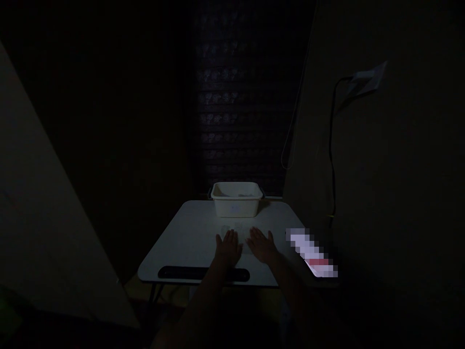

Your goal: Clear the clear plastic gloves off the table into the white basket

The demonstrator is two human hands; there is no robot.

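Both of my hands rest flat, palms down, on the white folding table (174, 247). My left hand (228, 247) has its fingers stretched forward and its thumb out to the left. To its right, my right hand (260, 245) lies with fingers spread and pointing away from me. Between and under them is a thin, pale, see-through sheet (245, 237), perhaps plastic; its outline is hard to make out in the dim light. Beyond my fingertips stands a white plastic basin (237, 207) with dark side handles and something pale inside.
A long black slot (185, 273) runs along the table's near edge. A bright screen (312, 252), blurred out, glows at the table's right. A black cable (331, 145) hangs from a wall outlet (365, 80). Dark blinds (225, 116) cover the back.
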